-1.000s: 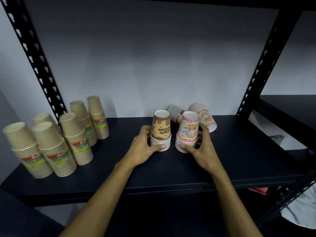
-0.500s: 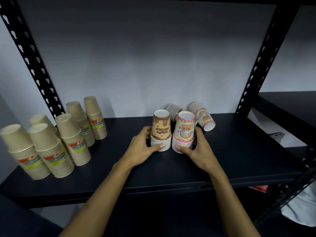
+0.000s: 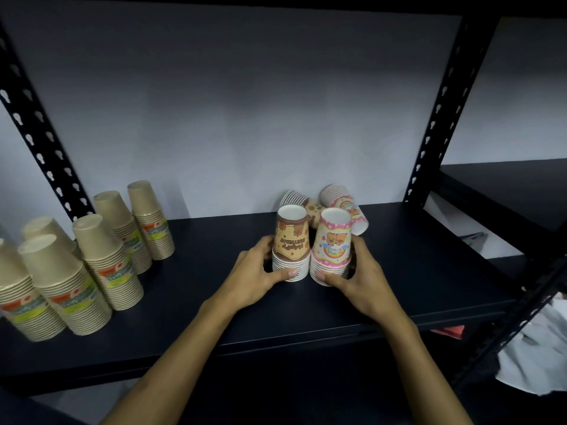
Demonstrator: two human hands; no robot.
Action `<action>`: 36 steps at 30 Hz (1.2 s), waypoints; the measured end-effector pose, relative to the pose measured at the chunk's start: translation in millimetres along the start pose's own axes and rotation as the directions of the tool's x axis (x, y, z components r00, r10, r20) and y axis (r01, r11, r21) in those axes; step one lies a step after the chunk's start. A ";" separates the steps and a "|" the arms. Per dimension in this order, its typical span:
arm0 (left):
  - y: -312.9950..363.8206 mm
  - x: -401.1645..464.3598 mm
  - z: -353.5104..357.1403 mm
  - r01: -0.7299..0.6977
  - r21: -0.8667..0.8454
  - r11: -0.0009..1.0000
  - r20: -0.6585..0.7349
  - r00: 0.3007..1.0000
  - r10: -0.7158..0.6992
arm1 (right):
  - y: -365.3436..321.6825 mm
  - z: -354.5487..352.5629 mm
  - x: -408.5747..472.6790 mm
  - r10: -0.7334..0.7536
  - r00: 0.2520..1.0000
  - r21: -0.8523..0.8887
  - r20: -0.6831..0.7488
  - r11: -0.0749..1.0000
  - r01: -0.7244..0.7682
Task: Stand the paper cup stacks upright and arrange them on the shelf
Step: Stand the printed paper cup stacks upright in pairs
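Note:
Two short stacks of printed paper cups stand upside down, side by side, mid-shelf. My left hand [image 3: 256, 273] grips the base of the brown stack [image 3: 291, 240]; my right hand [image 3: 357, 276] grips the base of the pink stack [image 3: 333, 240]. The two stacks almost touch. Behind them a second brown stack [image 3: 299, 199] and a second pink stack [image 3: 346, 204] lie on their sides against the wall. The black shelf [image 3: 414, 271] carries them all.
Several tall stacks of plain kraft cups [image 3: 101, 256] stand upside down at the shelf's left end. Black perforated uprights [image 3: 441, 108] frame the bay. A second shelf [image 3: 506, 191] is to the right, with white cloth [image 3: 534, 348] lower right.
Both hands have pushed the two upright stacks closer together; the pink stack slid left toward the brown one.

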State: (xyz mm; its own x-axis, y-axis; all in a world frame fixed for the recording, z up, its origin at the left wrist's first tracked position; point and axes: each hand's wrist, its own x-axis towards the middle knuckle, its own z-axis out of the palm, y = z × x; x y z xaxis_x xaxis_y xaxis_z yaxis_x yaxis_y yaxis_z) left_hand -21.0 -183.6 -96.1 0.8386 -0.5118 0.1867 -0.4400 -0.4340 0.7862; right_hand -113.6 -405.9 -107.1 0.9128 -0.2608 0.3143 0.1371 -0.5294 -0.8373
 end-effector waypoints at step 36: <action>106.8 94.0 193.0 -0.096 -0.043 0.994 -0.194 0.977 0.086 | 82.8 -138.6 13.4 0.127 0.920 -0.174 -0.370 0.964 -0.203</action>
State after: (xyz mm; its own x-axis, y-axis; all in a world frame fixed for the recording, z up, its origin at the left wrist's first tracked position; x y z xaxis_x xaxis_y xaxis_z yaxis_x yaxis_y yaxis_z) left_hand -51.2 -421.2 -108.2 0.8438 -0.3937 0.3647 -0.5046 -0.3507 0.7889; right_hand -143.4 -565.1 -110.2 0.7149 -0.6062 0.3486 -0.1201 -0.5975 -0.7929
